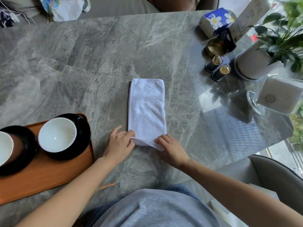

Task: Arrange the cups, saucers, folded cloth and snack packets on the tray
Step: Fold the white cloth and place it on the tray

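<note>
Both hands pinch the near end of the white cloth (146, 110), left hand (118, 143) and right hand (172, 149) at its corners, on the table (82, 63) beside the tray (49, 174). Lift both corners evenly and match the edges for a tidy fold.

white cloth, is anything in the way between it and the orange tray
Nothing visible: only bare table lies between the cloth and the tray. Both hands, left and right, grip its near end. On the tray, two cups on saucers fill the far part; the near part is free.
</note>
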